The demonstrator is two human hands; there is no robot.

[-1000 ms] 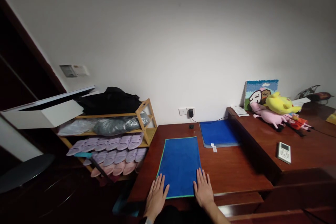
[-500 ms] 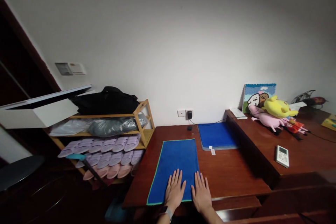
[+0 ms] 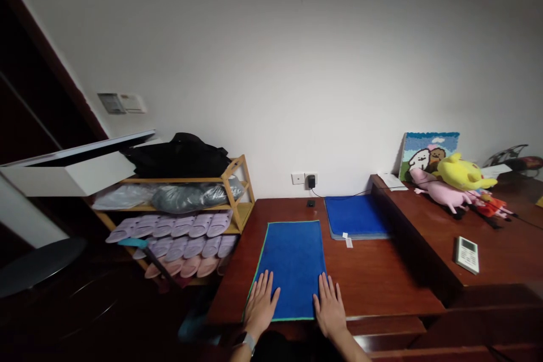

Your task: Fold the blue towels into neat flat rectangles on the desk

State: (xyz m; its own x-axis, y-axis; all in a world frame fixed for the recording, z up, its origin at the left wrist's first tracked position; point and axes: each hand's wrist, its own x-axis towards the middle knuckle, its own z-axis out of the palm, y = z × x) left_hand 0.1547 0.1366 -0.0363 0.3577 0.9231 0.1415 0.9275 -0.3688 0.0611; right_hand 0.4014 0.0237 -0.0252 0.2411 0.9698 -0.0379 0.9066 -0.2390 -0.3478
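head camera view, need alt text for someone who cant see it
Two bare hands, left hand and right hand, lie flat on the near corners of a blue towel spread on a dark wooden table. A folded blue towel lies behind it, a shoe rack stands to the left, and soft toys sit on a raised desk to the right.
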